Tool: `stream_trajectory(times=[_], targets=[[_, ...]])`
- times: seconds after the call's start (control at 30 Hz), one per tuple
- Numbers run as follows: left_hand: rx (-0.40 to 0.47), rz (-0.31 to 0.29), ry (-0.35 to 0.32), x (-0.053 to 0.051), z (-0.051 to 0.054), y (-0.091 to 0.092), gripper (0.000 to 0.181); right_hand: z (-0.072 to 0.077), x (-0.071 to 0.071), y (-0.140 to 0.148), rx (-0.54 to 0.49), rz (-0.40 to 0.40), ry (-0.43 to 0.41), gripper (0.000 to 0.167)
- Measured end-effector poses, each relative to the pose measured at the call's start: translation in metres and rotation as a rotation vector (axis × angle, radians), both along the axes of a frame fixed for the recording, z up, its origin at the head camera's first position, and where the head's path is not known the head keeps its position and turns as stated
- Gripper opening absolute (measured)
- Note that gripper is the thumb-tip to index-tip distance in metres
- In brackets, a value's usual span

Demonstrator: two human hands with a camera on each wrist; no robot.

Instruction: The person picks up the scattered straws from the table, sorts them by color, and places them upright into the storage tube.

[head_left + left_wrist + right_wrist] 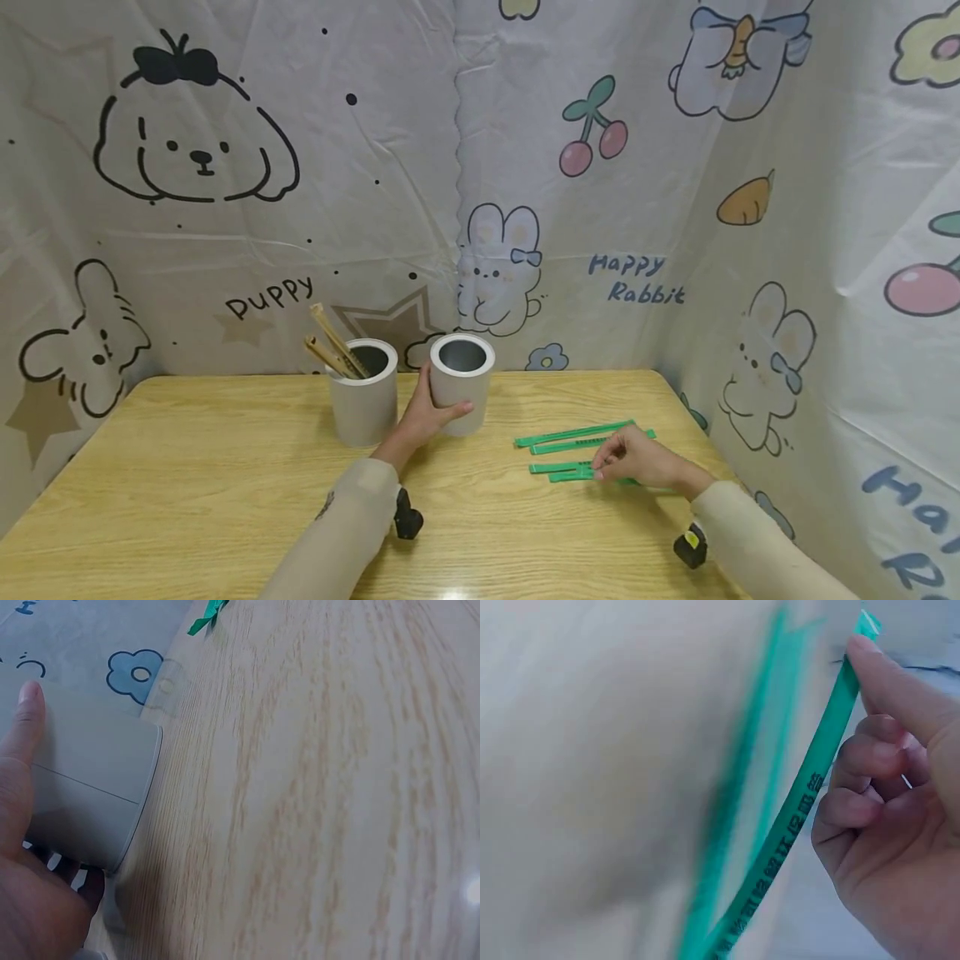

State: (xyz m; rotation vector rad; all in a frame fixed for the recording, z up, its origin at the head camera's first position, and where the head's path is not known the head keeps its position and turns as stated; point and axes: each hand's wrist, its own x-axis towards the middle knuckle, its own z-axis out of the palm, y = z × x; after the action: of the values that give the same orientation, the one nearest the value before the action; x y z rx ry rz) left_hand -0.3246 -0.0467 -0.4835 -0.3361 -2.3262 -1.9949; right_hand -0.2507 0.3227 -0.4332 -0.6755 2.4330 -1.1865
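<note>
My left hand [429,410] grips a white cylindrical container [467,396] from its left side, thumb across the front. That container stands upright on the table and its dark inside shows through the round opening. In the left wrist view, the thumb lies along the wall and the other fingers curl underneath, partly hidden. My right hand [637,457], at the right of the table, pinches one end of a green-wrapped straw [784,832] between thumb and forefinger. Dark print runs along its wrapper. Several more green-wrapped straws [577,433] lie side by side around that hand.
A second white container [365,412] stands left of the gripped one, with several tan sticks [333,342] leaning out of its opening. The wooden table [187,483] ends against a patterned cloth [390,167] at the back and right.
</note>
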Motion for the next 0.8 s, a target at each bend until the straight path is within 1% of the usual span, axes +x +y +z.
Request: stream_trajectory(times=[0.07, 0.13, 0.23, 0.27, 0.3, 0.37, 0.43, 0.5, 0.57, 0.67, 0.73, 0.8], targets=[[0.002, 0.004, -0.001, 0.000, 0.000, 0.000, 0.101, 0.022, -0.003, -0.009, -0.019, -0.038, -0.006, 0.017], [0.004, 0.005, -0.001, 0.000, -0.001, -0.001, 0.100, 0.047, -0.005, -0.022, -0.048, -0.090, -0.006, 0.017], [0.014, -0.011, -0.006, 0.001, 0.000, -0.001, 0.100, 0.085, -0.012, -0.045, -0.186, -0.163, 0.009, 0.006], [0.016, -0.020, -0.007, 0.002, 0.000, -0.001, 0.099, 0.098, -0.014, -0.054, -0.249, -0.178, 0.015, 0.009], [0.018, -0.028, -0.007, 0.002, 0.000, -0.001, 0.099, 0.110, -0.016, -0.063, -0.333, -0.181, 0.024, 0.015], [0.020, -0.045, -0.009, 0.003, 0.000, -0.002, 0.099, 0.133, -0.021, -0.084, -0.525, -0.166, 0.038, 0.025], [0.016, -0.050, -0.003, 0.004, 0.000, -0.002, 0.100, 0.154, -0.025, -0.107, -0.703, -0.147, 0.042, 0.027], [0.016, -0.047, -0.002, 0.004, 0.000, -0.003, 0.101, 0.172, -0.030, -0.131, -0.868, -0.121, 0.047, 0.023], [0.019, -0.045, -0.003, 0.005, 0.001, -0.004, 0.101, 0.186, -0.036, -0.152, -0.985, -0.115, 0.047, 0.016], [0.019, -0.043, -0.014, 0.006, 0.003, -0.003, 0.101, 0.195, -0.047, -0.179, -1.087, -0.125, 0.049, 0.011], [0.017, -0.043, -0.024, 0.006, 0.004, -0.002, 0.100, 0.194, -0.055, -0.192, -1.126, -0.146, 0.041, 0.013], [0.012, -0.042, -0.032, 0.007, 0.004, -0.001, 0.099, 0.187, -0.064, -0.203, -1.141, -0.186, 0.043, 0.021]])
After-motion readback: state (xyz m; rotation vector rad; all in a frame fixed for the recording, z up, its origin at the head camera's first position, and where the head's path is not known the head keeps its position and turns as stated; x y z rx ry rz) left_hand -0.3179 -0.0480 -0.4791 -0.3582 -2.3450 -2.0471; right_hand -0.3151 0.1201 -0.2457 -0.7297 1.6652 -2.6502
